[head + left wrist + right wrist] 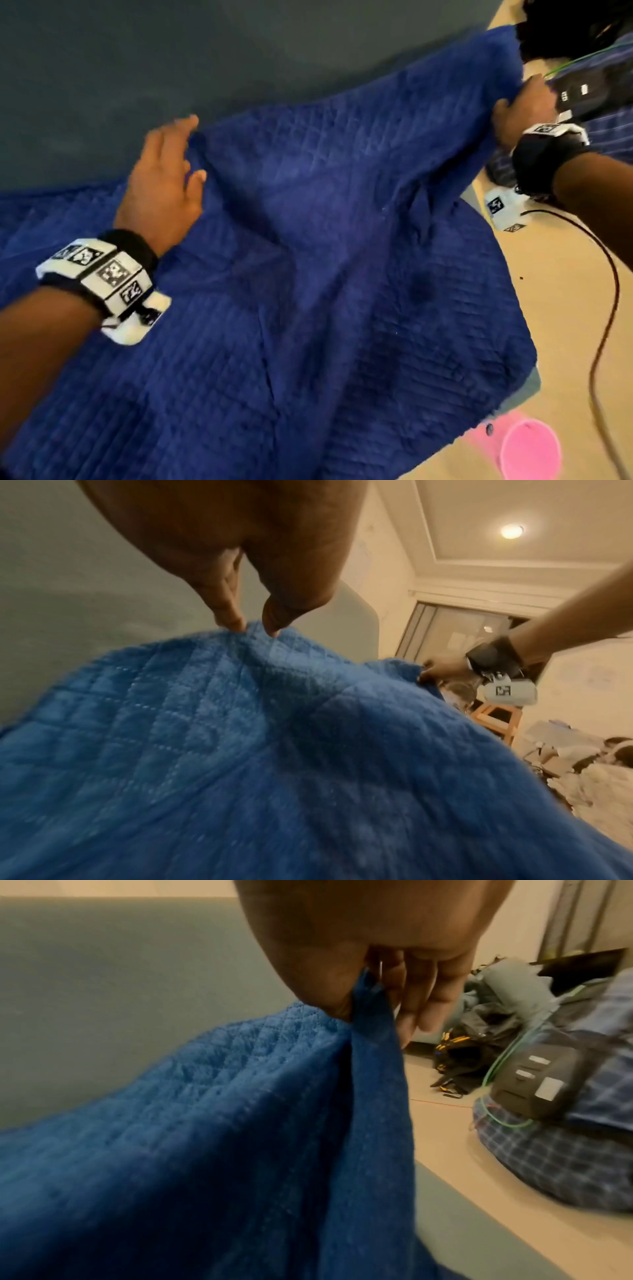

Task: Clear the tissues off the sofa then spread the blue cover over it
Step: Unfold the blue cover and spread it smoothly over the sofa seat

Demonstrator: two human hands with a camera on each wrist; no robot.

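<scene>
Cover, blue quilted fabric [325, 274]: soft, limp, light, draped across grey-green sofa [137, 68]. Left hand [164, 178] pinches its upper edge; right hand [524, 109] grips the corner. Best held along edges and corners.

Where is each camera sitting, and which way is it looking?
Head: on the head, looking down at the blue cover on the sofa; both forearms, left hand and right hand show.
Left wrist: along the hand; fingers pinch the cover's edge.
Right wrist: along the fingers gripping its corner.
All three share the cover.
</scene>
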